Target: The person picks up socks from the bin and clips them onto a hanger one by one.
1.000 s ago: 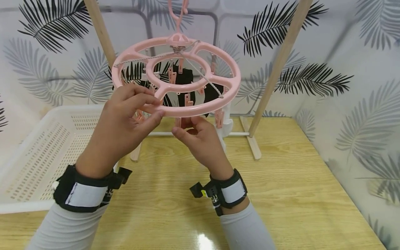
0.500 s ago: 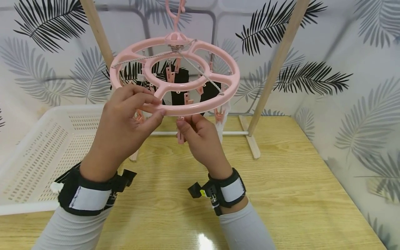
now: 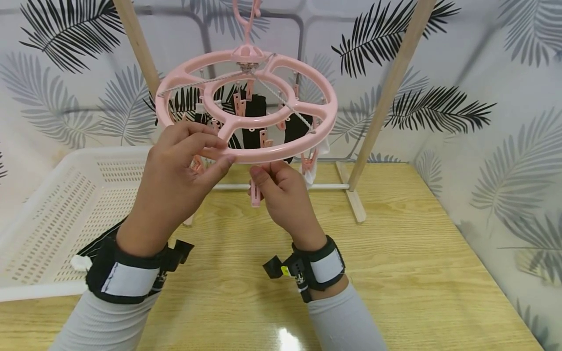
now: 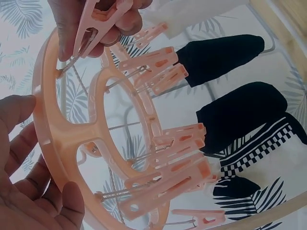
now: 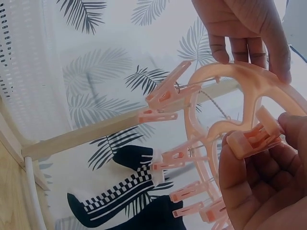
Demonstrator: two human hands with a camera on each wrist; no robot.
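Observation:
A round pink clip hanger (image 3: 281,153) hangs from its hook in the head view. My left hand (image 3: 173,180) grips its front rim, thumb in front and fingers over the top. Just under the rim my right hand (image 3: 285,195) pinches a pink clothespin (image 3: 255,195), its lower end pointing down past the thumb. The right wrist view shows this clothespin (image 5: 256,136) between thumb and fingers, with no cloth in it. Other clothespins (image 4: 165,187) dangle from the rings. Black socks (image 4: 220,57) and a checkered black-and-white sock (image 4: 261,146) hang beyond.
A white perforated basket (image 3: 79,156) stands at left, with a black striped item (image 3: 98,243) and a white bit (image 3: 81,263) inside, partly behind the left wrist. Wooden stand legs (image 3: 391,97) flank the hanger, joined low down by a white bar (image 3: 329,186). Leaf-patterned cloth backs the table (image 3: 417,253).
My right fingers have shifted on the clothespin, so more of its length shows below the rim. My left hand keeps its hold; its forearm has moved slightly right, uncovering the striped item.

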